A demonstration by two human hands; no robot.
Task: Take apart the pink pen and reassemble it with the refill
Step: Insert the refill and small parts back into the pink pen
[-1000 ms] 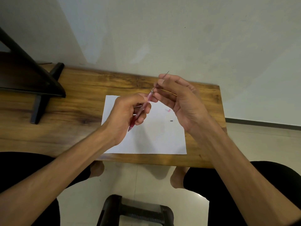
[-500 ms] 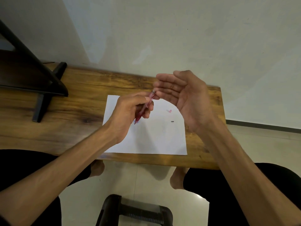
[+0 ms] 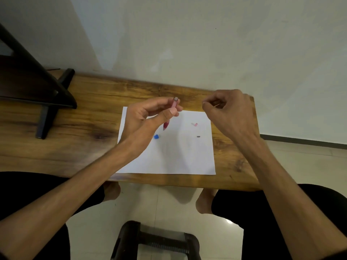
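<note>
- Your left hand [image 3: 148, 117] pinches the pink pen [image 3: 171, 113] barrel between thumb and fingers, above the far part of the white paper [image 3: 169, 156]; the pen tilts, tip down toward the sheet, grey-rimmed end up.
- Your right hand [image 3: 230, 111] is curled shut on a thin pale sliver [image 3: 217, 105], judged to be the refill; it is too fine to identify with certainty. The two hands are well apart.
- Loose on the paper: a small pink part [image 3: 195, 124], a tiny dark part [image 3: 198, 136] and a blue piece [image 3: 156, 136], which lies just beside your left wrist.
- Risk: a sweep of either wrist across the sheet could scatter these parts; the dark one looks small enough to roll away and be lost.
- Risk: the refill is slender, so a skewed entry into the barrel could bend it or miss the opening.
- Edges: the paper's near edge lies close to the front edge of the bench [image 3: 75, 147], with floor below; the right edge is near your right hand.
- Open room: bare wood lies left of the paper as far as the black stand [image 3: 47, 113].
</note>
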